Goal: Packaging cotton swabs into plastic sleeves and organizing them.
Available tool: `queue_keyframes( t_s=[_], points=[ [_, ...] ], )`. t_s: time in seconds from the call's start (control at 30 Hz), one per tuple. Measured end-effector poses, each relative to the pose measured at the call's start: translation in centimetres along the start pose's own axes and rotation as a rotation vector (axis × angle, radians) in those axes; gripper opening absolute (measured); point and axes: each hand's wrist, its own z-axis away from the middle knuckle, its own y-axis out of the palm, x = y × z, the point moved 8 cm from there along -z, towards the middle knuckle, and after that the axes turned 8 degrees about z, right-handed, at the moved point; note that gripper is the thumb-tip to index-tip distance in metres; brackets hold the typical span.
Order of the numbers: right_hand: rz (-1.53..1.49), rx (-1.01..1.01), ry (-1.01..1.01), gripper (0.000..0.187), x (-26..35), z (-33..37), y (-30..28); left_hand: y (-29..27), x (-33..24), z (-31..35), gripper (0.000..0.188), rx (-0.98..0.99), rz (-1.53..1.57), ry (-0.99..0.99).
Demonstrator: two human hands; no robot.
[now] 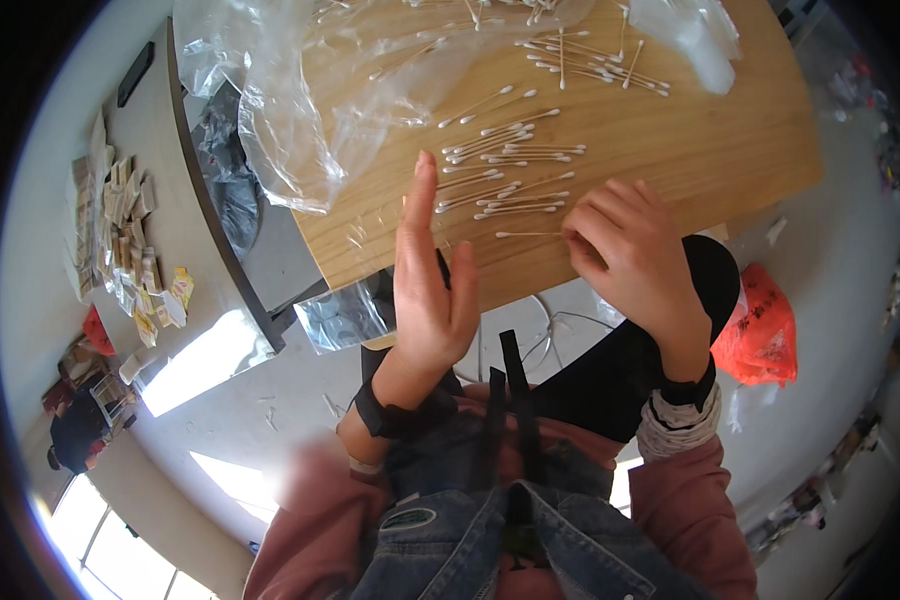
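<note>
My left hand point(428, 285) stands upright by the near edge of the wooden table, its fingers stretched out and holding nothing. To the right, my right hand point(630, 250) is curled with its fingers closed at the end of a single cotton swab point(530, 234), which points left over the tabletop. The swab's right end is hidden by the fingertips. Between and beyond both hands lies a loose group of cotton swabs point(515, 155), mostly side by side, with white tips. Farther back is another scattered bunch of cotton swabs point(595, 65), some crossing each other.
Crumpled clear plastic point(290, 110) covers the table's left side, and a translucent bag point(690, 40) lies at the back right. On the left, a grey table point(170, 240) bears a pile of small packets point(125, 220). A red plastic bag point(760, 330) sits low at the right.
</note>
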Motion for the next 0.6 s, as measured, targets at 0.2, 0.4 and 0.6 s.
queue_keyframes(
  t_s=[0.2, 0.4, 0.6],
  points=[
    [-0.036, -0.06, 0.053, 0.016, 0.7, -1.7, 1.4, -2.9, 1.3, -1.5, 0.045, -0.121, -0.237, -0.1],
    [-0.118, -0.138, 0.068, 0.022, -0.1, -2.3, 1.1, -2.3, 0.3, -3.2, 0.023, 0.037, -0.368, 0.115],
    [-0.125, -0.143, 0.023, 0.02, -0.4, -1.6, 1.8, -2.2, 0.6, -3.7, 0.016, 0.073, -0.419, 0.146]
  ],
)
